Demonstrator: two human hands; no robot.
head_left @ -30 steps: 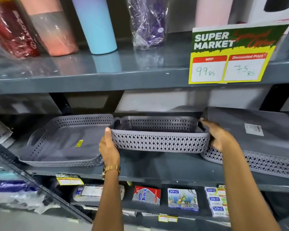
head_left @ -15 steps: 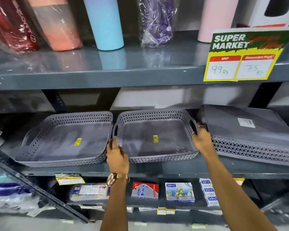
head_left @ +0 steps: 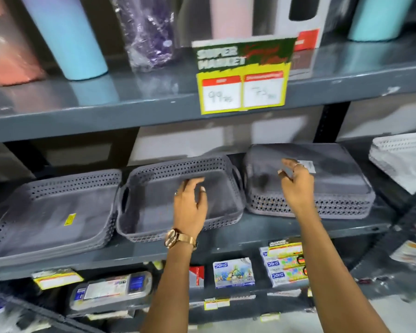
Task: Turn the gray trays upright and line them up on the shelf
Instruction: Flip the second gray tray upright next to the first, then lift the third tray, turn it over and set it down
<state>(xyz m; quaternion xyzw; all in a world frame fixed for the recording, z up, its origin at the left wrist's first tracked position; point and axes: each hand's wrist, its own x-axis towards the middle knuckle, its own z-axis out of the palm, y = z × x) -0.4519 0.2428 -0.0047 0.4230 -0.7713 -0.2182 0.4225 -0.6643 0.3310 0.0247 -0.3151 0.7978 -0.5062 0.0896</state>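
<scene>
Three gray perforated trays sit on the middle shelf (head_left: 274,230). The left tray (head_left: 46,212) is upright with a yellow sticker inside. Beside it, the middle tray (head_left: 151,203) also stands upright. The right tray (head_left: 341,186) lies upside down, its flat bottom with a white label facing up. My left hand (head_left: 190,200) hovers over the middle tray with fingers spread, holding nothing. Over the near left part of the upside-down tray, my right hand (head_left: 296,181) is open with fingers loosely curled.
Tall bottles and tumblers (head_left: 67,37) stand on the upper shelf behind a yellow price sign (head_left: 243,78). A white perforated tray (head_left: 401,159) lies at the far right. Stationery packs (head_left: 233,272) fill the lower shelf. A dark upright post (head_left: 329,123) stands behind the trays.
Both hands let go of the middle tray, which now rests upright on the shelf. My right hand moved right over the upside-down tray. The view shifted to the right.
</scene>
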